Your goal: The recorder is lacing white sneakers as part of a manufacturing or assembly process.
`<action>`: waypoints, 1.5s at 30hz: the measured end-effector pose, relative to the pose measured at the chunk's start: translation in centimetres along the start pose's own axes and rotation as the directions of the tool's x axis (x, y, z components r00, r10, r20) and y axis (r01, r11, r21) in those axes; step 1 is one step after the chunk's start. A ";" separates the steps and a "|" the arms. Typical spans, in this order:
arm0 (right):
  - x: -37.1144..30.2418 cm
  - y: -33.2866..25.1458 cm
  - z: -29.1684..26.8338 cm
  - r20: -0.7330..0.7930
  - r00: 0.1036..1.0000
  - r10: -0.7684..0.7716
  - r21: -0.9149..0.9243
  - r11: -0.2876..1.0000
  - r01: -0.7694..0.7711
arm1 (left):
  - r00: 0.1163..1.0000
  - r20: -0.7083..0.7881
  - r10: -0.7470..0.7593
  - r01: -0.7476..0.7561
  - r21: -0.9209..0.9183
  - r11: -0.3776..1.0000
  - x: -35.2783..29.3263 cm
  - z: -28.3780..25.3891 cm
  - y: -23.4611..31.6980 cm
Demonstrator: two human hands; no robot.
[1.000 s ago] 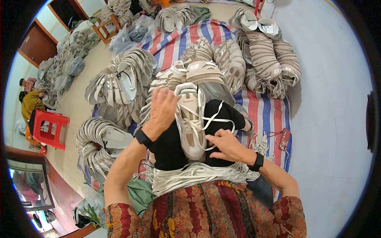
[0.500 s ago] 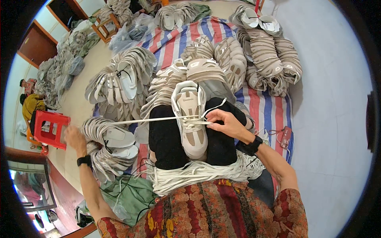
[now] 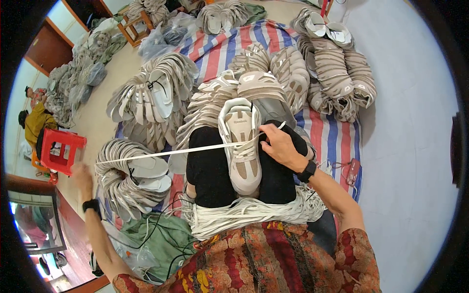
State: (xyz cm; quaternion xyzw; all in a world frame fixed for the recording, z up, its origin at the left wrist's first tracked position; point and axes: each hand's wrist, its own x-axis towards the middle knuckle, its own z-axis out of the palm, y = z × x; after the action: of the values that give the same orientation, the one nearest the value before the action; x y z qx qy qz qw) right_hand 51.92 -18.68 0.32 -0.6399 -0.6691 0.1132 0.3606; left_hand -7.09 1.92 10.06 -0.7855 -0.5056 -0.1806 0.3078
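Note:
A beige and white sneaker (image 3: 243,146) rests between my knees with its toe toward me. Its white shoelace (image 3: 181,151) passes through the eyelets and stretches taut far to the left. My left hand (image 3: 83,178), smeared by motion, is closed on that end, beside a red stool. At the sneaker's right eyelet edge, my right hand (image 3: 281,146) has its fingers bent and pinched on the lace, whose short free end sticks out above them. Across my lap lies a thick bundle of white shoelaces (image 3: 254,217).
Rings of stacked shoe uppers stand on the left (image 3: 132,171), ahead (image 3: 264,85) and at the right (image 3: 334,73), on a striped sheet (image 3: 320,132). A red stool (image 3: 61,151) is at far left. Green cloth (image 3: 159,239) and a dark cord lie at lower left.
My left hand has moved further left and slightly down, drawing out more lace. My right hand has shifted up along the sneaker's right edge. The view has shifted slightly.

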 end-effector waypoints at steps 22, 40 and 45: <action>3.3 -0.8 -3.6 -0.176 0.935 -0.308 -0.186 0.943 0.276 | 0.890 -0.162 0.425 -0.342 -0.855 0.391 4.5 -3.5 39.5; 1.0 -0.7 -1.3 0.152 0.966 -0.208 -0.168 0.958 0.232 | 0.867 -0.197 0.457 -0.391 -0.838 0.381 4.1 -2.1 41.7; 1.5 -1.4 -1.5 0.189 0.947 -0.259 -0.082 0.957 0.278 | 0.858 0.006 0.514 -0.316 -0.782 0.537 2.8 -3.5 42.2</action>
State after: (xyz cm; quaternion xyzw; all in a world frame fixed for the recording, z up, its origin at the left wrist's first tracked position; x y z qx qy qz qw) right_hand 51.87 -17.92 2.74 -0.5488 -0.7844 0.0828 0.2770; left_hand 32.43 -11.08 1.64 -0.9530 -0.2125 -0.2018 -0.0776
